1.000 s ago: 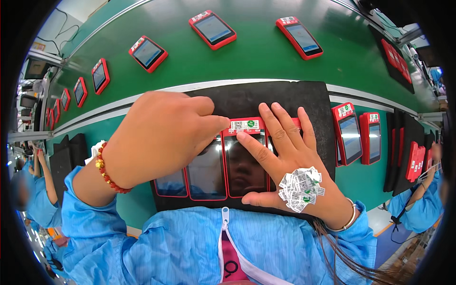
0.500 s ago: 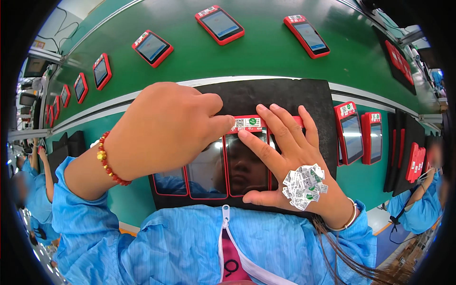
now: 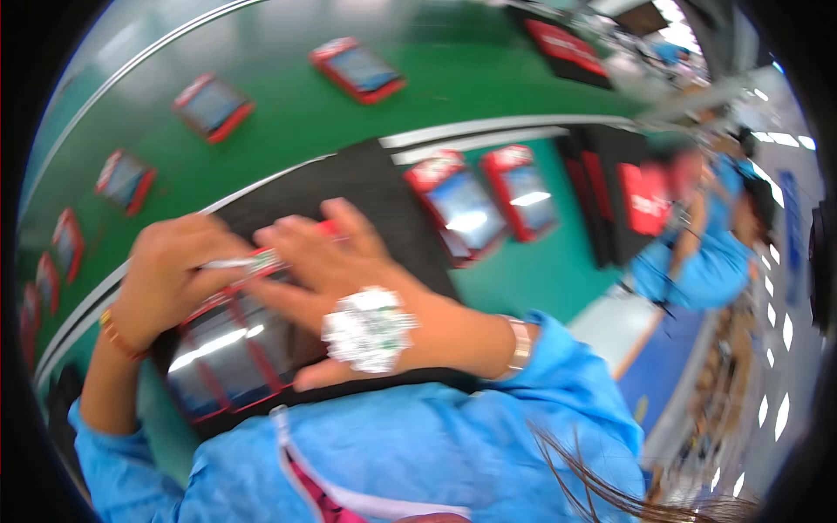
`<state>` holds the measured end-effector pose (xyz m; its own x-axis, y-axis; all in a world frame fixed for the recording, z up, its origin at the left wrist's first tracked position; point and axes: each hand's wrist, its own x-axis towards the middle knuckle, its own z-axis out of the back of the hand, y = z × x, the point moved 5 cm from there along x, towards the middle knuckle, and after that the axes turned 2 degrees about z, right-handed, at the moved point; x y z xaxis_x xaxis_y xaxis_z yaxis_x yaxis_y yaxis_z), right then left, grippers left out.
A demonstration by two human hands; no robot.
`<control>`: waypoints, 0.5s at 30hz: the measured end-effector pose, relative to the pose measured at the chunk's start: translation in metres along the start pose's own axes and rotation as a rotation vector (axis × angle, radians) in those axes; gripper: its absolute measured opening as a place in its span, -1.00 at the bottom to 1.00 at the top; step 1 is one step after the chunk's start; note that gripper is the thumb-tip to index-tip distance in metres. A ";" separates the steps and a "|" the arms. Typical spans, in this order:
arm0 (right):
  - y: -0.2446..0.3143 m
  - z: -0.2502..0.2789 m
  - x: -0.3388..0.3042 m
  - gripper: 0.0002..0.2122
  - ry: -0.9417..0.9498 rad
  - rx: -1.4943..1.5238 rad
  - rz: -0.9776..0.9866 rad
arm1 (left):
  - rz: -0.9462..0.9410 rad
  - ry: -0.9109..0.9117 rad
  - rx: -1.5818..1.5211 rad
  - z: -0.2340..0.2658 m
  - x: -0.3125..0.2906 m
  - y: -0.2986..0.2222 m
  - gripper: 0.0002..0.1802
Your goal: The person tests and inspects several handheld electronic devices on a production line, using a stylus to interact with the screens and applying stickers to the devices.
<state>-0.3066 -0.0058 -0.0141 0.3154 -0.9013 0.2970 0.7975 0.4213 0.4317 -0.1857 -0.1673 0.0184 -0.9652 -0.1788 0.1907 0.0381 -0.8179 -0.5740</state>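
Several red handheld terminals [image 3: 263, 329] with dark screens lie side by side in a black foam tray [image 3: 370, 187] before me. My right hand [image 3: 344, 275] rests palm down on them, fingers spread. On its back sits a cluster of peeled stickers [image 3: 369, 331], white with some green. Thumb and fingertips of my left hand [image 3: 179, 270] are pinched on a thin white strip [image 3: 228, 262], apparently a sticker label, at the top edge of a terminal. Motion blurs the strip, and I cannot tell whether it is still attached. My right hand hides part of the terminals.
More red terminals [image 3: 357, 70] stand spaced along the green bench [image 3: 288, 113] beyond the tray. Right of the tray lie more terminals [image 3: 519, 192] and upright black trays [image 3: 588, 192]. A co-worker in a blue sleeve [image 3: 697, 261] is at the far right.
The view has swung to the right, so the scene sits further left and is blurred. A white strip now shows in my left hand's pinch; my right hand still lies on the terminals.
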 end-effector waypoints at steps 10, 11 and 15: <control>-0.013 -0.003 -0.007 -0.02 -0.018 0.055 0.003 | 0.044 0.011 -0.035 -0.007 0.013 0.005 -0.91; -0.014 -0.002 -0.008 -0.02 0.004 0.070 -0.002 | 0.035 0.012 -0.033 -0.009 0.015 0.002 -0.91; -0.015 -0.004 -0.011 -0.02 -0.032 0.072 0.009 | -0.022 -0.072 0.079 -0.021 0.015 -0.008 -0.89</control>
<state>-0.3196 -0.0025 -0.0270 0.3052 -0.8941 0.3277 0.7551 0.4369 0.4889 -0.2055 -0.1518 0.0090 -0.9451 -0.1966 0.2610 0.0400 -0.8623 -0.5047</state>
